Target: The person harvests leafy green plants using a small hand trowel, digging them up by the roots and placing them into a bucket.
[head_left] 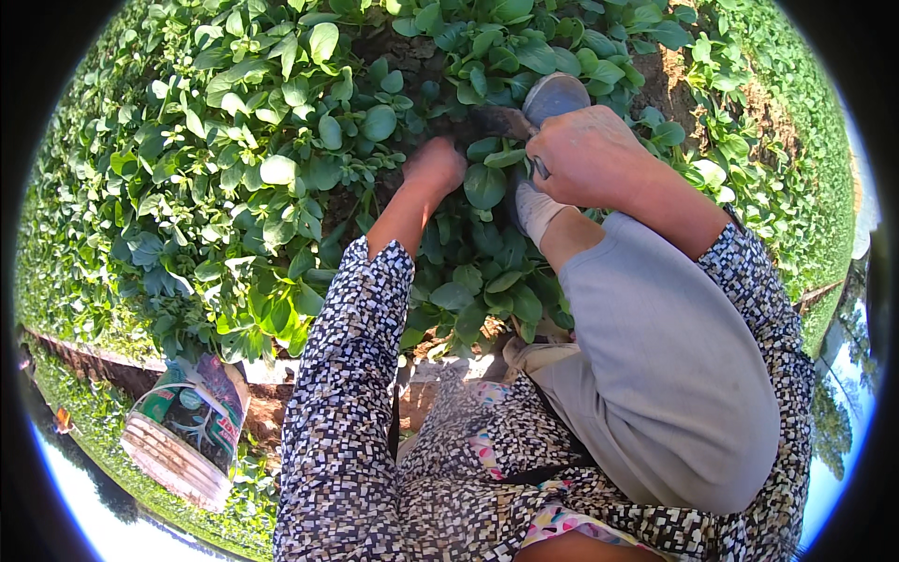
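Note:
My right hand (585,155) is closed round the handle of a small hand tool with a dark, rusty-looking blade (501,122). That blade reaches left, low among the leaves, toward my left hand (435,167). My left hand is curled down at the shaded soil between the plants. Its fingertips are hidden, and I cannot see what they grip. Broad-leaved green plants (484,185) grow close around both hands. The blade's tip is lost in shadow.
My shoe (555,96) stands among the plants beside my right hand, with my bent knee (674,375) below. Dense leafy greens (234,140) spread to the left. A white bucket (178,459) lies at the lower left near the bed's edge. Bare soil (670,89) shows at the right.

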A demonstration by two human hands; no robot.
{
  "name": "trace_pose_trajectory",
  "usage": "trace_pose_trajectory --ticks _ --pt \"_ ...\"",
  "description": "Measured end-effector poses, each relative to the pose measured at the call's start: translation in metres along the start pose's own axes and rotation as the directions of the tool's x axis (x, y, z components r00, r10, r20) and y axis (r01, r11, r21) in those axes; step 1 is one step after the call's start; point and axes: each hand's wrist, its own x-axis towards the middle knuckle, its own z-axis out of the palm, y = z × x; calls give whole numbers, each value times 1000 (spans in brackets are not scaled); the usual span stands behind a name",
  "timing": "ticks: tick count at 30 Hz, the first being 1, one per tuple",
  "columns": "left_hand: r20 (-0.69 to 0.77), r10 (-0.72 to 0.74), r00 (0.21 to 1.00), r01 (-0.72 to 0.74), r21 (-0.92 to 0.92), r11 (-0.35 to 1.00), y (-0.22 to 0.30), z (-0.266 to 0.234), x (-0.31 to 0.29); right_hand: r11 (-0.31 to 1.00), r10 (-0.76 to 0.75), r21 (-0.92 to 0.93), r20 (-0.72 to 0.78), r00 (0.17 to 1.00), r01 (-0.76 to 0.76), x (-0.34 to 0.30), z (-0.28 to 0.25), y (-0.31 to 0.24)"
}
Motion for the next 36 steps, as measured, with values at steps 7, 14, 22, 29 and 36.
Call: trace_pose_trajectory --ticks 7,14,22,29,36 --pt "93 -38 995 16 220 975 35 -18 -14 998 3 -57 123 992 4 5 -7 0" --pt "-22 33 999 -33 33 999 11 -6 0 988 -74 -115 203 976 99 22 -17 -9" --pt "27 77 997 -73 -135 988 2 -7 9 994 81 52 190 979 -92 32 -9 10" --pt "17 57 998 -53 -170 984 -18 2 20 934 142 320 81 987 -161 23 -7 24" --pt "15 133 991 -125 -248 961 -26 10 28 867 203 435 137 970 -243 16 10 17"
